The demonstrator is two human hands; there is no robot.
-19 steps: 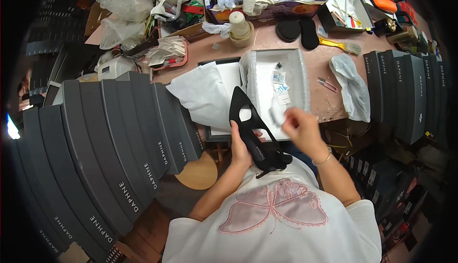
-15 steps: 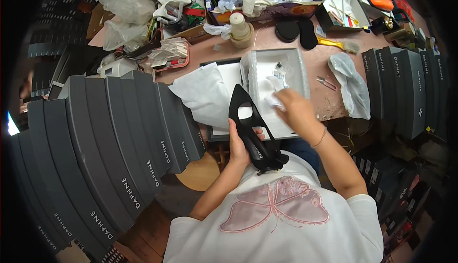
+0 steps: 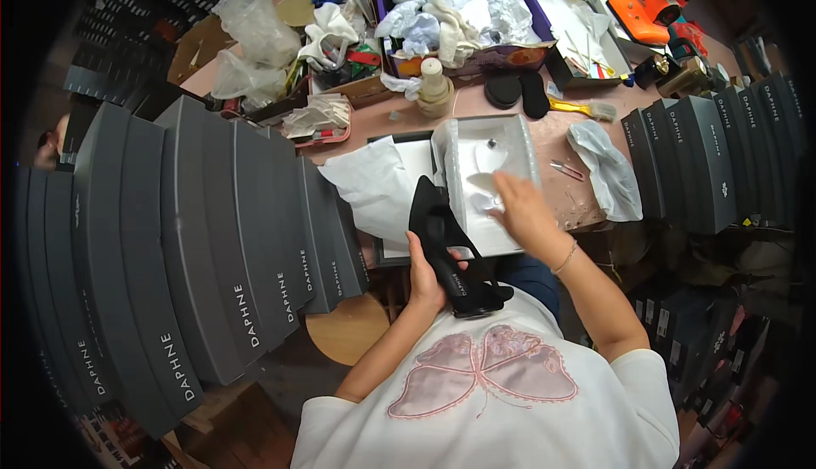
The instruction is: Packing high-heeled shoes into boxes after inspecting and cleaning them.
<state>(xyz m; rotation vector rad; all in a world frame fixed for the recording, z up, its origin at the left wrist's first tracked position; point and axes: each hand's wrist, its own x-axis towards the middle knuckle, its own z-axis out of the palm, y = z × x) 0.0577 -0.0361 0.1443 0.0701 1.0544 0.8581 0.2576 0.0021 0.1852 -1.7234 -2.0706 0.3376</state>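
Holding the pointy black shoe [image 3: 449, 261] near the open shoebox [image 3: 528, 144], the left hand [image 3: 425, 280] grips its middle. The right hand [image 3: 525, 214] seems busy with white paper [image 3: 486, 202]; I can't tell its grip. This calls for gentle fingers.

A worn pink table [image 3: 557, 142], scuffed near its front edge, carries an open shoebox [image 3: 529, 142] with a pale padded lining, and beside it a white-lined box lid [image 3: 415, 156]. To their right lie pink-handled thread snips [image 3: 568, 170] and a crumpled translucent plastic bag [image 3: 605, 171]. Behind them are a yellow-handled brush [image 3: 582, 108], a black oval pad [image 3: 535, 95], a round black tin [image 3: 502, 92] and a cream bottle [image 3: 435, 90]. Farther back stand a purple carton [image 3: 501, 60] of cloths and, at left, a pink basket [image 3: 347, 130] of white slips.
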